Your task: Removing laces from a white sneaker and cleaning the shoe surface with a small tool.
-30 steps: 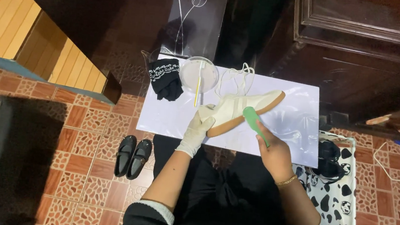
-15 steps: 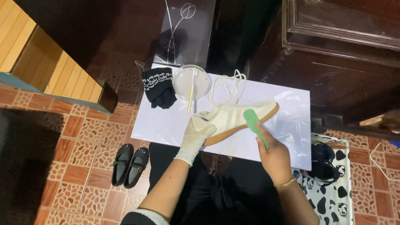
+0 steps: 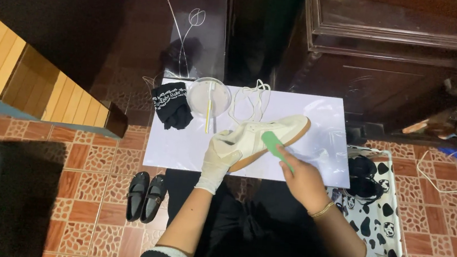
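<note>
A white sneaker (image 3: 273, 131) with a tan gum sole lies tilted on a white sheet (image 3: 318, 120) spread on the floor. My left hand (image 3: 219, 155), in a white glove, grips the shoe at its heel end. My right hand (image 3: 302, 177) is bare and holds a green brush (image 3: 273, 143) against the shoe's side near the sole. Loose white laces (image 3: 251, 100) lie on the sheet just beyond the shoe.
A clear bowl (image 3: 210, 96) with a yellow-handled stick stands on the sheet beside a black cloth (image 3: 172, 106). Small black shoes (image 3: 145, 196) sit on the tiled floor at left, dark shoes (image 3: 363, 178) on a cow-print mat at right. A dark wooden cabinet (image 3: 392, 55) stands behind.
The camera view shifted slightly, so the sheet sits a little lower and more to the left. Both hands keep their hold, the brush staying at the shoe's side.
</note>
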